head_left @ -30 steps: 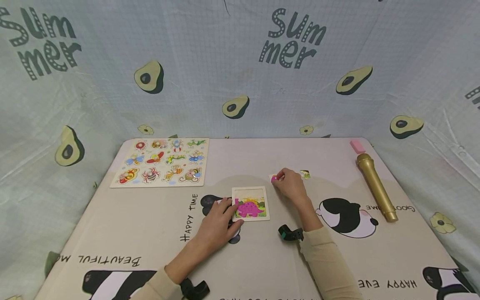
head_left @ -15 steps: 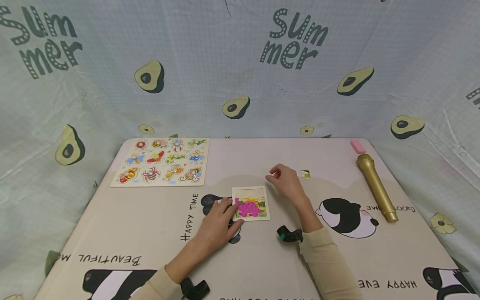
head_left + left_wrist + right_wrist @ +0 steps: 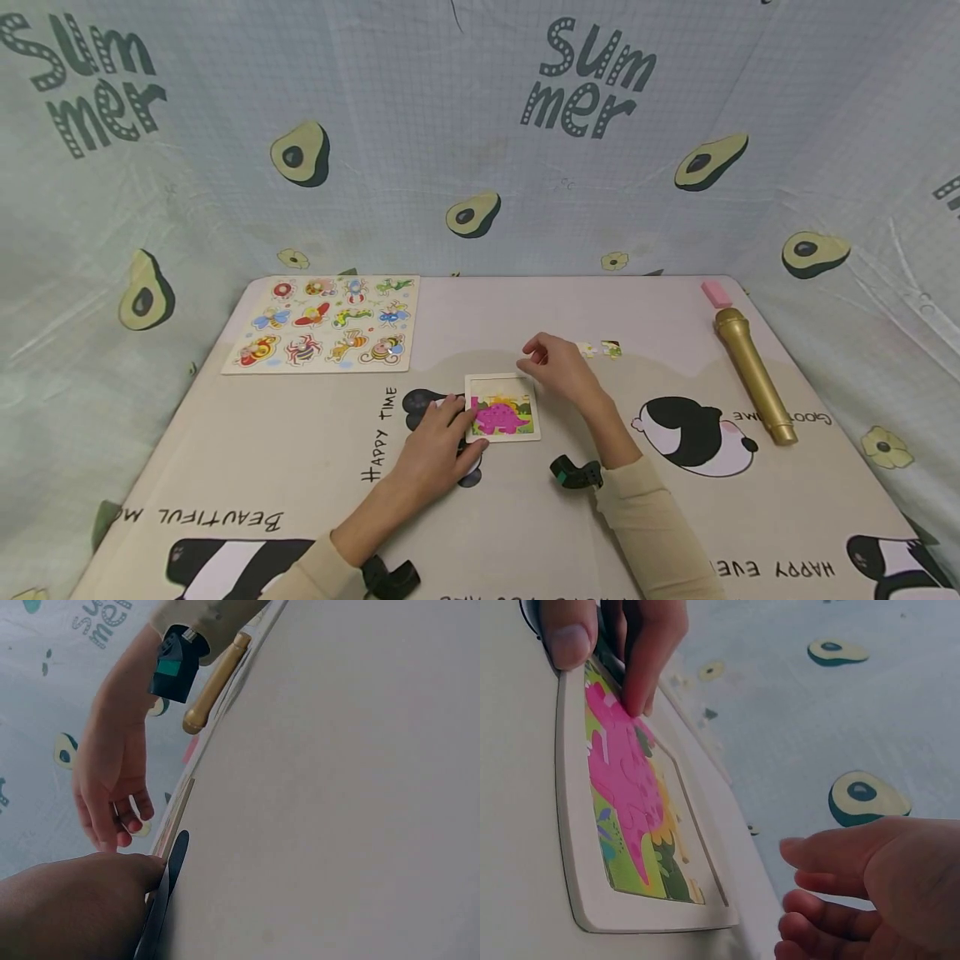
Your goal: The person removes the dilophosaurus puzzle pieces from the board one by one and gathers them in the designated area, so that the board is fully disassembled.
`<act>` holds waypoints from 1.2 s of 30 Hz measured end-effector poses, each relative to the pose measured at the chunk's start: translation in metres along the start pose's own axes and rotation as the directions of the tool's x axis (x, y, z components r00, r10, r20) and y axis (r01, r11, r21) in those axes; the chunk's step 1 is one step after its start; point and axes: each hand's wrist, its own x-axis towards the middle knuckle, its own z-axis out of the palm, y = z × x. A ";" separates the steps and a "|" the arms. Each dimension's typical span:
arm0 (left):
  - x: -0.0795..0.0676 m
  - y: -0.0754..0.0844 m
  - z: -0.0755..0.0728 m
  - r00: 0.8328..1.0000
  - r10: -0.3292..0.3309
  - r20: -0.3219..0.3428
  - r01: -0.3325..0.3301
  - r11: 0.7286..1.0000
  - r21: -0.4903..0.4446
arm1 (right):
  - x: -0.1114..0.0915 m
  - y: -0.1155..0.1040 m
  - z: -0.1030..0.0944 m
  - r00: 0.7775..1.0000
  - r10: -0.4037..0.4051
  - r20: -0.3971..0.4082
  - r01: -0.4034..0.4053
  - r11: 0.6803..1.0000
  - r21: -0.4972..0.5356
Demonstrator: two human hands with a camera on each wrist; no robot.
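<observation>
A small white-framed puzzle board [image 3: 536,408] with a pink dinosaur picture lies at the middle of the table; the strip along its far side shows bare. My left hand [image 3: 431,450] rests at its left corner, thumb along the near edge and index finger on the picture, as the right wrist view shows. Beyond the board's far right corner hovers my right hand [image 3: 566,371], fingers bent, thumb close to the index finger in the right wrist view. I cannot tell whether a piece is between them. Two loose puzzle pieces [image 3: 611,349] lie just right of that hand.
A large peg puzzle [image 3: 322,325] with insect pictures lies at the far left. On the right are a gold microphone-shaped tube [image 3: 753,375] and a pink block [image 3: 716,293]. A printed cloth backdrop [image 3: 397,150] rises behind the table [image 3: 300,467].
My right hand has moved left toward the board from where its fingers touched a pink puzzle piece; that piece no longer shows. Another loose piece has come into view. The left hand stays put.
</observation>
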 end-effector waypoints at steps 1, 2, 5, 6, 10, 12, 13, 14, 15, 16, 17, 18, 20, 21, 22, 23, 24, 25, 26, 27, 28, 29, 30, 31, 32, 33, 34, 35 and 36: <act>0.000 0.000 0.000 1.000 0.000 0.000 0.000 1.000 -0.002 | 0.000 0.000 0.000 1.000 -0.004 0.016 0.004 1.000 -0.003; 0.000 0.000 0.000 1.000 -0.001 0.000 0.001 1.000 -0.003 | 0.000 -0.001 0.000 0.999 -0.007 0.034 0.007 1.000 -0.005; 0.001 0.000 0.000 1.000 -0.004 0.005 0.004 1.000 -0.007 | 0.000 -0.003 0.000 0.997 -0.014 0.074 0.015 1.000 -0.013; 0.001 0.000 0.000 1.000 -0.005 0.008 0.005 1.000 -0.008 | 0.000 -0.003 0.000 0.997 -0.015 0.081 0.016 1.000 -0.015; 0.001 0.000 -0.001 1.000 -0.007 0.015 0.008 1.000 -0.010 | 0.000 -0.004 0.000 0.995 -0.023 0.100 0.025 0.999 -0.024; 0.001 0.001 -0.001 1.000 -0.010 0.017 0.011 1.000 -0.012 | 0.000 -0.005 0.001 0.994 -0.027 0.107 0.031 0.999 -0.029; 0.001 0.001 -0.001 1.000 -0.011 0.017 0.012 1.000 -0.013 | -0.001 -0.005 0.001 0.993 -0.028 0.112 0.031 0.999 -0.031; 0.001 0.001 -0.001 1.000 -0.012 0.018 0.012 1.000 -0.012 | -0.001 -0.006 0.001 0.993 -0.028 0.116 0.032 0.999 -0.032; 0.001 0.001 -0.001 1.000 -0.013 0.018 0.013 1.000 -0.011 | -0.001 -0.006 0.002 0.992 -0.027 0.120 0.031 0.999 -0.032; 0.001 0.001 -0.001 1.000 -0.013 0.019 0.014 1.000 -0.009 | -0.001 -0.007 0.002 0.992 -0.026 0.123 0.030 0.999 -0.032; 0.001 0.001 -0.001 1.000 -0.014 0.020 0.015 1.000 -0.008 | -0.001 -0.007 0.002 0.992 -0.025 0.125 0.029 0.999 -0.031; 0.001 0.001 -0.001 1.000 -0.015 0.020 0.015 1.000 -0.008 | -0.001 -0.007 0.003 0.992 -0.025 0.127 0.029 0.999 -0.029; 0.001 0.001 -0.001 1.000 -0.016 0.022 0.016 1.000 -0.007 | -0.001 -0.008 0.002 0.991 -0.025 0.128 0.029 0.999 -0.027; 0.001 0.001 0.000 1.000 -0.016 0.022 0.016 1.000 -0.006 | -0.002 -0.009 0.002 0.991 -0.028 0.129 0.031 0.999 -0.026; 0.001 0.001 0.000 1.000 -0.017 0.023 0.017 1.000 -0.007 | -0.002 -0.009 0.002 0.991 -0.029 0.129 0.033 0.999 -0.028; 0.001 0.001 0.000 1.000 -0.018 0.024 0.018 1.000 -0.009 | -0.002 -0.010 0.002 0.991 -0.030 0.130 0.035 0.999 -0.032; 0.001 0.001 -0.001 1.000 -0.019 0.025 0.019 1.000 -0.009 | -0.002 -0.010 0.002 0.991 -0.031 0.131 0.036 0.999 -0.036; 0.001 0.001 -0.001 0.999 -0.020 0.026 0.020 1.000 -0.008 | -0.002 -0.011 0.001 0.991 -0.031 0.131 0.037 0.999 -0.040; 0.001 0.001 -0.001 0.999 -0.021 0.027 0.021 1.000 -0.008 | -0.002 -0.011 0.001 0.991 -0.031 0.133 0.037 0.998 -0.042; 0.001 0.001 -0.001 0.999 -0.021 0.027 0.021 1.000 -0.006 | -0.002 -0.011 0.001 0.990 -0.033 0.134 0.039 0.998 -0.044; 0.001 0.001 -0.001 0.999 -0.022 0.028 0.022 1.000 -0.006 | -0.002 -0.012 0.001 0.990 -0.033 0.136 0.039 0.998 -0.047; 0.001 0.001 -0.001 0.999 -0.021 0.028 0.021 1.000 -0.004 | -0.002 -0.012 0.001 0.990 -0.034 0.137 0.041 0.998 -0.047; 0.002 0.001 -0.001 0.999 -0.019 0.027 0.019 1.000 -0.002 | -0.002 -0.012 0.001 0.990 -0.036 0.138 0.042 0.998 -0.047; 0.002 0.001 -0.001 1.000 -0.018 0.026 0.018 1.000 -0.001 | -0.002 -0.012 0.000 0.989 -0.036 0.140 0.043 0.998 -0.046; 0.002 0.000 -0.001 1.000 -0.017 0.025 0.017 1.000 0.002 | -0.002 -0.012 0.000 0.989 -0.039 0.142 0.046 0.998 -0.046; 0.002 0.000 -0.001 1.000 -0.016 0.024 0.016 1.000 0.003 | -0.002 -0.012 0.000 0.989 -0.041 0.144 0.048 0.998 -0.045; 0.002 0.000 -0.001 1.000 -0.015 0.023 0.015 1.000 0.005 | -0.002 -0.012 0.000 0.988 -0.043 0.145 0.049 0.998 -0.044; 0.002 0.000 -0.001 1.000 -0.015 0.023 0.015 1.000 0.006 | -0.002 -0.012 0.001 0.988 -0.043 0.147 0.050 0.998 -0.042; 0.002 0.000 -0.001 1.000 -0.016 0.023 0.016 1.000 0.006 | -0.002 -0.012 0.001 0.988 -0.044 0.149 0.050 0.998 -0.042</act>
